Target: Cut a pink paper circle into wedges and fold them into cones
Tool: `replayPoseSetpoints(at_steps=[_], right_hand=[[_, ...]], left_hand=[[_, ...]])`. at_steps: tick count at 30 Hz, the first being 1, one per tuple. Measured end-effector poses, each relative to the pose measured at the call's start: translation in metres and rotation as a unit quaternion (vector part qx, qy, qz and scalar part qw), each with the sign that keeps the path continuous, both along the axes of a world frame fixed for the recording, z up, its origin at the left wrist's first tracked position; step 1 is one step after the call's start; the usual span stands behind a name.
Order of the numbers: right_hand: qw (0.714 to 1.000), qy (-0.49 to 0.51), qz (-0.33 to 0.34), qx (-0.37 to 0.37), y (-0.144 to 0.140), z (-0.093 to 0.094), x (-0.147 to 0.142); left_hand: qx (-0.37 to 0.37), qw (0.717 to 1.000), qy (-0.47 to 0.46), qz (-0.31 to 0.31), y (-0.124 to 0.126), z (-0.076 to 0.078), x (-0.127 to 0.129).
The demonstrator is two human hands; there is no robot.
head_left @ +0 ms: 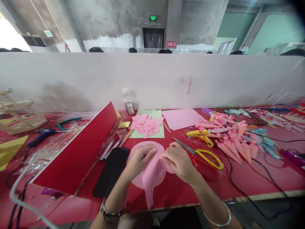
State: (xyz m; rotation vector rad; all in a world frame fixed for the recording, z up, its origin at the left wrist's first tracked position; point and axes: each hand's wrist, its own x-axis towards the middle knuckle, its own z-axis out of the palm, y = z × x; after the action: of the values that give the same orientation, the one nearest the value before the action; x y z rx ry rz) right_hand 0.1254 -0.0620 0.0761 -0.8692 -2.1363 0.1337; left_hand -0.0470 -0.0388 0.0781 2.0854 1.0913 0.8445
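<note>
My left hand [142, 158] and my right hand [178, 160] are close together at the middle of the red table, each pinching a piece of pink paper [150, 178]. The piece hangs down in a long strip toward the table's front edge. Beneath it lies a round pink sheet [135, 149], partly covered by my hands. To the right of my right hand rest scissors [207, 156] with yellow handles, blades pointing up and left. Torn pink paper scraps [147, 124] are heaped on a pale green sheet [157, 134] just beyond my hands.
A black phone [111, 171] and a standing red board [81, 152] are on the left. Behind the scissors sits a yellow glue gun [202, 135], its cord running right, beside piled pink paper cones [234, 144]. A small bottle [128, 103] stands near the white partition [152, 76].
</note>
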Motion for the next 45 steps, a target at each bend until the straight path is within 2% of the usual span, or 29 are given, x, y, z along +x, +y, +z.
replayPoseSetpoints(at_steps=[9, 16, 19, 24, 28, 30, 32, 35, 36, 37, 39, 40, 41, 42, 45], right_hand=[[0.993, 0.06, -0.009, 0.099, -0.015, -0.003, 0.015], [0.973, 0.155, -0.036, 0.165, -0.031, 0.008, 0.025], [0.969, 0.204, -0.085, 0.108, -0.028, 0.002, 0.022], [0.957, 0.215, -0.182, -0.069, -0.005, -0.024, 0.011], [0.942, 0.196, -0.224, -0.157, 0.017, -0.052, 0.014], [0.941, 0.117, -0.25, -0.198, 0.026, -0.065, 0.017], [0.931, -0.009, -0.294, -0.214, 0.031, -0.072, 0.018], [0.91, -0.132, -0.363, -0.15, 0.02, -0.067, 0.009], [0.913, -0.14, -0.362, -0.124, 0.011, -0.062, 0.003], [0.926, -0.139, -0.333, -0.111, 0.0, -0.057, -0.004], [0.963, -0.141, -0.193, -0.123, -0.027, -0.049, -0.021], [0.974, -0.151, -0.092, -0.14, -0.041, -0.048, -0.03], [0.972, -0.165, -0.004, -0.165, -0.052, -0.05, -0.039], [0.965, -0.182, 0.043, -0.182, -0.062, -0.054, -0.048], [0.957, -0.233, 0.021, -0.173, -0.074, -0.076, -0.067]], left_hand=[[0.008, 0.997, 0.004, 0.081, 0.007, -0.012, -0.014], [0.088, 0.975, 0.038, 0.199, 0.018, -0.027, -0.031], [0.113, 0.957, 0.097, 0.248, 0.021, -0.032, -0.03], [0.104, 0.924, 0.208, 0.303, 0.023, -0.044, -0.019], [0.083, 0.926, 0.215, 0.3, 0.023, -0.055, -0.018], [0.073, 0.927, 0.21, 0.302, 0.023, -0.058, -0.018], [0.063, 0.927, 0.205, 0.307, 0.024, -0.059, -0.018], [0.05, 0.927, 0.202, 0.313, 0.025, -0.059, -0.018], [0.046, 0.926, 0.202, 0.317, 0.025, -0.059, -0.018], [0.042, 0.923, 0.205, 0.322, 0.025, -0.058, -0.018], [0.034, 0.916, 0.21, 0.339, 0.024, -0.058, -0.019], [0.03, 0.912, 0.211, 0.35, 0.024, -0.058, -0.02], [0.026, 0.909, 0.208, 0.359, 0.024, -0.058, -0.02], [0.021, 0.908, 0.203, 0.367, 0.023, -0.058, -0.021], [0.012, 0.911, 0.175, 0.373, 0.024, -0.059, -0.022]])
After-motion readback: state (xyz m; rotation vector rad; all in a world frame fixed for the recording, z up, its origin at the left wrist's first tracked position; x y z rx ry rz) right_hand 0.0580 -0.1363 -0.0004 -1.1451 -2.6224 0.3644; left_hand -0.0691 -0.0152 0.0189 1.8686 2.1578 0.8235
